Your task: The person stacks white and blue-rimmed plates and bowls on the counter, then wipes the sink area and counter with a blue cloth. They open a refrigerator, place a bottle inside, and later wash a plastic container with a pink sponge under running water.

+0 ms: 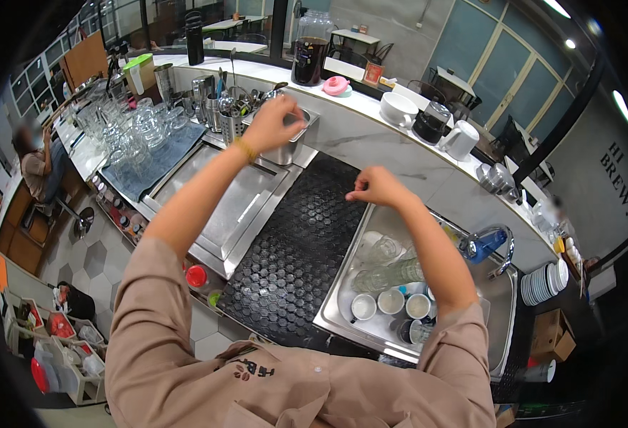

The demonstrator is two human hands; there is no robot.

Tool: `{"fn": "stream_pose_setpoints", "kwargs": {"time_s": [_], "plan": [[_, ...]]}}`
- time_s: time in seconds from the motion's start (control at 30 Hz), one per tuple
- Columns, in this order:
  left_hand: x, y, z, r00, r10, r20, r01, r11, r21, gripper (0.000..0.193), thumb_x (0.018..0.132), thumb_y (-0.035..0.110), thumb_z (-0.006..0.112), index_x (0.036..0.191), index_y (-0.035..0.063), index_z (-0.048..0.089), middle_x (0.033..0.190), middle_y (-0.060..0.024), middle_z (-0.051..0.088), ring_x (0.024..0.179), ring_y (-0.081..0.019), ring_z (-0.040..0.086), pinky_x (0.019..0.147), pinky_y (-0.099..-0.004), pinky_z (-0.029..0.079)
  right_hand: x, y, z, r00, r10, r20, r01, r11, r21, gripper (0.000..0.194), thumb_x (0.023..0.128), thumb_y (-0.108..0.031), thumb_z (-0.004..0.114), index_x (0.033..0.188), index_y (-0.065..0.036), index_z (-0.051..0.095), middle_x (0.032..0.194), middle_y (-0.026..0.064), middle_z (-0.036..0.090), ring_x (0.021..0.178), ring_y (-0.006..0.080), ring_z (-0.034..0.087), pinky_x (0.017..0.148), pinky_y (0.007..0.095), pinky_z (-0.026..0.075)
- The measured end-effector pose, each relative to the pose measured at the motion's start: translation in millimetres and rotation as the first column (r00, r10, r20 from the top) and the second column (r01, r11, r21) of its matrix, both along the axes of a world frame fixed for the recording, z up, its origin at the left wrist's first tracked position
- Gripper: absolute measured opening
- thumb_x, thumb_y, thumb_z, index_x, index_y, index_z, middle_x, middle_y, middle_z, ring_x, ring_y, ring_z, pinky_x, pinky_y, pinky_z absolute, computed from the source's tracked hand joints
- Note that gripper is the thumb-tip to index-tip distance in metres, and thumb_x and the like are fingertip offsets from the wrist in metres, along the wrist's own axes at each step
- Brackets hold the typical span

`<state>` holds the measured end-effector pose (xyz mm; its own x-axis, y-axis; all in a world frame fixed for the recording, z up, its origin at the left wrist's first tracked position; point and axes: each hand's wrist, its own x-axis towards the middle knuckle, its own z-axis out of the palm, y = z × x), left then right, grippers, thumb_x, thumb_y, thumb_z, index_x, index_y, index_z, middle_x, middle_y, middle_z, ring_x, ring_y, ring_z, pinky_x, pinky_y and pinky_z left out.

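My left hand [274, 124] is raised over a stainless steel container [284, 152] by the back wall. Its fingers bend loosely, the thumb stands apart, and nothing shows in it. Above the black hexagon-patterned rubber mat [298, 241], near the sink's back left corner, is my right hand [382, 187]. Its fingers curl with a gap to the thumb, and I see no object there. Below my right forearm, the stainless steel sink [341, 286] holds glass jars [367, 278] lying down and several white cups [364, 307]. The forearm hides part of the sink.
To the left, clear glassware [132, 134] crowds a blue towel [177, 155] beside a metal drip tray [223, 208]. A faucet [501, 251] and stacked saucers [544, 282] stand right. A large dark-filled jar [311, 53] and a white mug [459, 140] line the ledge. A person [38, 166] sits far left.
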<state>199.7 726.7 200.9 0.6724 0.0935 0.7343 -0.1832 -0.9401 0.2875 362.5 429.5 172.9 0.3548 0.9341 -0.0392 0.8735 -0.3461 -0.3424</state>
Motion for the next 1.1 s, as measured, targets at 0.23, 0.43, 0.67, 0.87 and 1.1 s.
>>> {"fn": "stream_pose_setpoints", "kwargs": {"time_s": [0.23,0.43,0.67,0.87,1.1], "plan": [[165,112,58,0.942,0.327,-0.076,-0.333,0.883,-0.330,0.118,0.060,0.063,0.095,0.145,-0.0028,0.046,0.145,-0.0235,0.054,0.137,-0.0375,0.051,0.117,-0.0448,0.041,-56,-38,31,0.988,-0.027,0.149,0.035,0.998,-0.055,0.038,0.086,-0.039,0.081,0.111,-0.011,0.075,0.120,0.0131,0.066,0.112,0.0332,0.065,0.095,0.0442,0.053],[246,141,82,0.915,0.384,-0.127,-0.390,0.755,-0.528,0.155,0.048,0.066,0.098,0.162,-0.0009,0.016,0.162,-0.0271,0.038,0.151,-0.0375,0.038,0.123,-0.0450,0.037,-129,-32,78,0.986,-0.087,0.141,0.120,0.961,-0.248,0.040,0.089,-0.041,0.078,0.117,-0.014,0.073,0.124,0.0101,0.066,0.112,0.0345,0.067,0.095,0.0469,0.055],[280,156,73,0.934,0.350,0.067,-0.261,0.799,-0.542,0.127,0.054,0.052,0.100,0.146,-0.0086,0.036,0.139,-0.0300,0.058,0.129,-0.0393,0.061,0.109,-0.0422,0.051,-87,14,74,0.976,-0.136,0.169,0.163,0.973,-0.161,0.041,0.089,-0.039,0.077,0.120,-0.013,0.070,0.125,0.0110,0.066,0.114,0.0358,0.066,0.097,0.0473,0.054],[257,154,84,0.931,0.329,0.161,-0.191,0.812,-0.552,0.109,0.057,0.047,0.099,0.136,-0.0042,0.044,0.127,-0.0262,0.066,0.119,-0.0376,0.067,0.104,-0.0428,0.054,38,105,60,0.924,-0.207,0.320,0.169,0.975,0.143,0.052,0.086,-0.032,0.077,0.128,-0.006,0.062,0.136,0.0182,0.060,0.126,0.0370,0.059,0.105,0.0466,0.050],[181,147,133,0.893,0.134,0.430,0.034,0.932,-0.361,0.119,0.055,0.054,0.100,0.140,-0.0077,0.043,0.126,-0.0245,0.069,0.116,-0.0352,0.069,0.101,-0.0389,0.055,146,249,65,0.850,-0.279,0.447,0.143,0.939,0.313,0.073,0.085,-0.021,0.073,0.152,-0.013,0.047,0.156,0.0172,0.046,0.143,0.0395,0.047,0.115,0.0470,0.044]]}}
